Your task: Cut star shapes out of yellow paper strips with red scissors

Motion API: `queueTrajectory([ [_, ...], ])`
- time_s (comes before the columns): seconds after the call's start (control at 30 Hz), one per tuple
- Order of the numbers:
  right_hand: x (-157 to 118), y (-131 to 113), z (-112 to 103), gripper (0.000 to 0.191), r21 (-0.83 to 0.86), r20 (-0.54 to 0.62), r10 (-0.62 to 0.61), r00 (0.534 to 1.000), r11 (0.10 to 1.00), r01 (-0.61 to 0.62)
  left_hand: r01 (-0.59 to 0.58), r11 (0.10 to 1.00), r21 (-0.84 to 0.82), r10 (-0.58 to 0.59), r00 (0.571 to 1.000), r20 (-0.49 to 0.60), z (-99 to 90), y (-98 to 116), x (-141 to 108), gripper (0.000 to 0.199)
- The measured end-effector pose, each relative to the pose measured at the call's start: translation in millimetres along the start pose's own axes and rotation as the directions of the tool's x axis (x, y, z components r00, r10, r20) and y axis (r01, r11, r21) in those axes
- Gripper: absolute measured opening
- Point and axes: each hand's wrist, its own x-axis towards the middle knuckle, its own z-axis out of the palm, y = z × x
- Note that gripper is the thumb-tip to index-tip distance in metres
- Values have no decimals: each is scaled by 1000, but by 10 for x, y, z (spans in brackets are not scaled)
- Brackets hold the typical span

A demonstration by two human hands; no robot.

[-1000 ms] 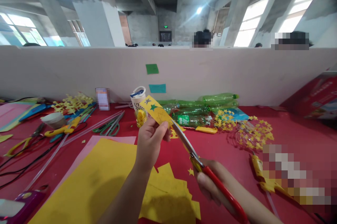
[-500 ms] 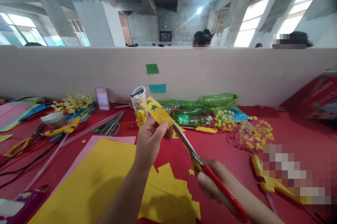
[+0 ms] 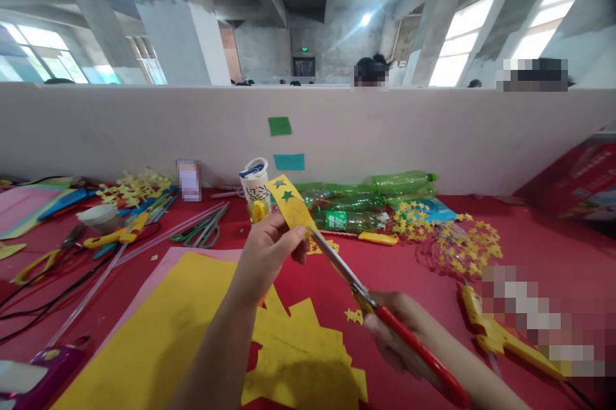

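A yellow paper strip [image 3: 294, 203] with star-shaped holes is pinched between the thumb and fingers of my left hand [image 3: 269, 249]. Red-handled scissors [image 3: 414, 342] are in my right hand [image 3: 397, 326], its fingers wrapped round the handles. The blade tips meet the strip's lower right edge, close to my left thumb. Small yellow stars [image 3: 353, 316] lie on the red table just left of my right hand. Below my hands are cut yellow paper pieces [image 3: 303, 358], beside a large yellow sheet [image 3: 192, 294].
Green plastic bottles [image 3: 356, 198] and a white cup [image 3: 255, 185] stand or lie near the partition [image 3: 144, 128]. Yellow stars [image 3: 469, 246] and a glue gun [image 3: 495, 336] are at right. Green scissors [image 3: 205, 230], another glue gun [image 3: 120, 233] and cables are at left.
My left hand has shifted slightly left and down, and the strip has turned more upright. The scissors have moved a little down and right. More of the small stars beside my right hand show.
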Motion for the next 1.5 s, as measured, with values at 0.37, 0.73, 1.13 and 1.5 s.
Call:
queueTrajectory([
  [0.37,3,99,0,49,-5,15,-3,1000,1000,3,37,999,40,-37,999,11,-43,79,-32,11],
  [0.73,8,47,-14,42,-60,11,52,999,997,-51,56,998,28,-56,998,-1,-41,63,-26,10],
  [1.13,-9,22,-35,55,31,47,22,999,999,-23,40,999,6,-40,999,1,-26,29,-13,12],
  [1.5,-6,50,-19,54,89,49,-5,999,996,1,35,999,-12,-35,999,2,-17,0,-6,13],
])
